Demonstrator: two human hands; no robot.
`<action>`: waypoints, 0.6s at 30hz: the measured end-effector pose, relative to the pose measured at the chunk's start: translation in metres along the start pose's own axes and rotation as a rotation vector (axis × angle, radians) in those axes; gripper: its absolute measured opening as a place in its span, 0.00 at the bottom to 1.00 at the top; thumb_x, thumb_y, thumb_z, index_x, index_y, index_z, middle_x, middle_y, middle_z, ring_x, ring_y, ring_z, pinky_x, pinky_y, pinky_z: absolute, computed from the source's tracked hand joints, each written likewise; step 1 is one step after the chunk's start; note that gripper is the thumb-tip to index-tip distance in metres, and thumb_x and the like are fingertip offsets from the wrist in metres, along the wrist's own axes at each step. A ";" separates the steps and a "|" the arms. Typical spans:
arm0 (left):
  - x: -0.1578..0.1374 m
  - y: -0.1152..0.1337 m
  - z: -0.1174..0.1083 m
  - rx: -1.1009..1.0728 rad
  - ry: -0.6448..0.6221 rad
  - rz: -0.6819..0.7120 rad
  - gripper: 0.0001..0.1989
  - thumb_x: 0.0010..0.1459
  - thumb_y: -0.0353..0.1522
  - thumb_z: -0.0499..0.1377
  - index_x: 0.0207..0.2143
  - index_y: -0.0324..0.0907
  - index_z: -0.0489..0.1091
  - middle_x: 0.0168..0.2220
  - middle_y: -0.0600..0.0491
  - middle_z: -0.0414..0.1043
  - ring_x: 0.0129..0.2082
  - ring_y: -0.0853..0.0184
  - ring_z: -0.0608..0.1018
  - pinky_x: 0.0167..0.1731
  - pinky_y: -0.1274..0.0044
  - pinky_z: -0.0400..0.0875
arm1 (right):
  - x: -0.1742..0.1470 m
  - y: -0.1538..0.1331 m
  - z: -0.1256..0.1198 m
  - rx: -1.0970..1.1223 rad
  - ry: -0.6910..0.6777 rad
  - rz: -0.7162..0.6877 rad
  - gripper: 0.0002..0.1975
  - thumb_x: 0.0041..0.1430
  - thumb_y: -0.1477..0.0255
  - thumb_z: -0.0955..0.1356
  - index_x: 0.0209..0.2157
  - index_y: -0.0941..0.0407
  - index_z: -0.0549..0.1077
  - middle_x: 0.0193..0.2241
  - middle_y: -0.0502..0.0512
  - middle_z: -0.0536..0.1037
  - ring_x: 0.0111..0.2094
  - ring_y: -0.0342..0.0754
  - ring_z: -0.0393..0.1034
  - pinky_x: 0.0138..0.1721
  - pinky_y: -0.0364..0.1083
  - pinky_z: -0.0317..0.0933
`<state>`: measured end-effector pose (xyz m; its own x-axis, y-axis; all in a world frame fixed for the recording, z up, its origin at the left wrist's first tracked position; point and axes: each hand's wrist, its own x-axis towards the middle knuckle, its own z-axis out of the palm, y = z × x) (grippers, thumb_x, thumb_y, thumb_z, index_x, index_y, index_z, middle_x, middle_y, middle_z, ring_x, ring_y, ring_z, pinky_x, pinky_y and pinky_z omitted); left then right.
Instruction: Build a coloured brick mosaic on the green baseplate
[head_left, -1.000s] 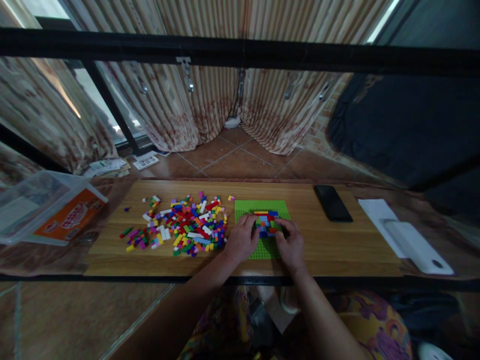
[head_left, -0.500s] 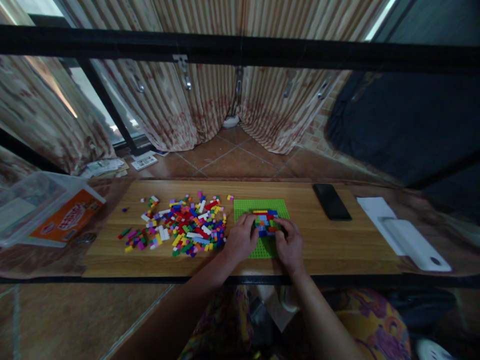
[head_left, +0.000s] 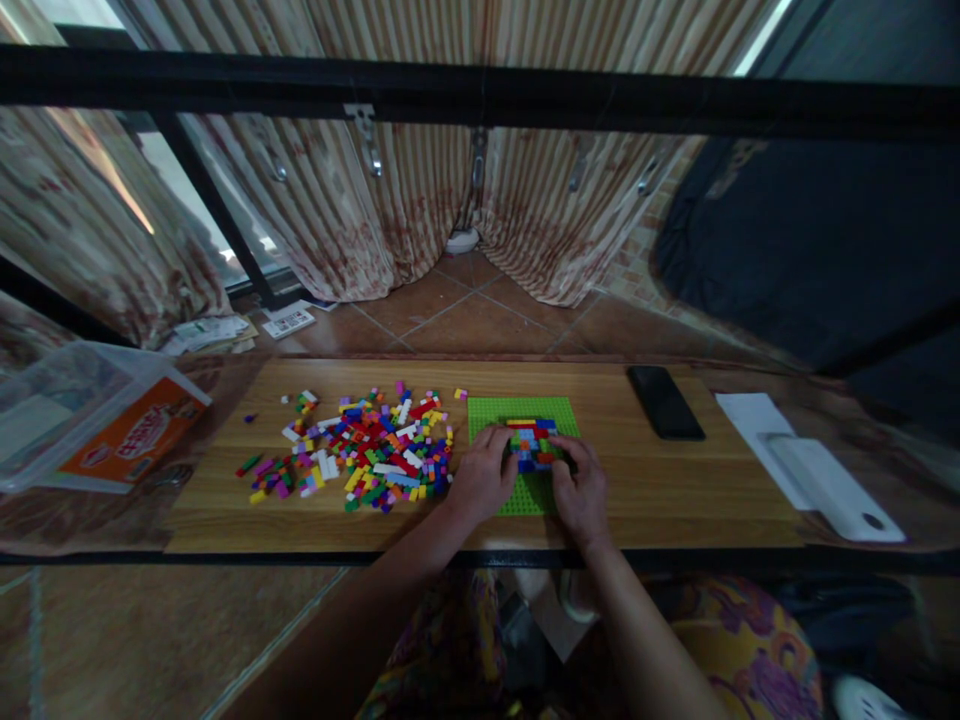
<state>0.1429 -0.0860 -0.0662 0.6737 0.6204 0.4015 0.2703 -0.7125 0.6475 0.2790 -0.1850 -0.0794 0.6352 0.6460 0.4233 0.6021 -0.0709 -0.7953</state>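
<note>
A green studded baseplate (head_left: 525,502) lies on the wooden table, and a low block of coloured toy bricks (head_left: 531,440) sits on it, mostly blue and red with some yellow, green and orange. My left hand (head_left: 484,475) grips the left side of this block with bent fingers. From the right, my right hand (head_left: 580,490) holds the opposite side, thumb and fingers curled in against it. The fingers hide both ends of the block. Left of the baseplate spreads a loose heap of small toy bricks (head_left: 382,450) in many colours.
A black phone (head_left: 664,402) lies right of the baseplate. Beyond it are a sheet of paper (head_left: 750,425) and a white flat device (head_left: 836,490). A clear plastic box (head_left: 97,420) with an orange label stands at the left. A dark bar (head_left: 480,95) crosses above the table.
</note>
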 end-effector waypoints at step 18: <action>0.000 -0.001 0.001 -0.002 -0.008 -0.009 0.12 0.61 0.28 0.53 0.48 0.43 0.62 0.47 0.47 0.70 0.50 0.60 0.73 0.50 0.66 0.71 | 0.000 0.001 0.000 -0.019 0.009 -0.036 0.16 0.53 0.77 0.62 0.41 0.55 0.75 0.42 0.59 0.76 0.45 0.52 0.70 0.51 0.56 0.64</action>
<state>0.1432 -0.0859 -0.0679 0.6767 0.6244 0.3902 0.2750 -0.7059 0.6528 0.2795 -0.1851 -0.0801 0.6176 0.6415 0.4551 0.6333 -0.0625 -0.7714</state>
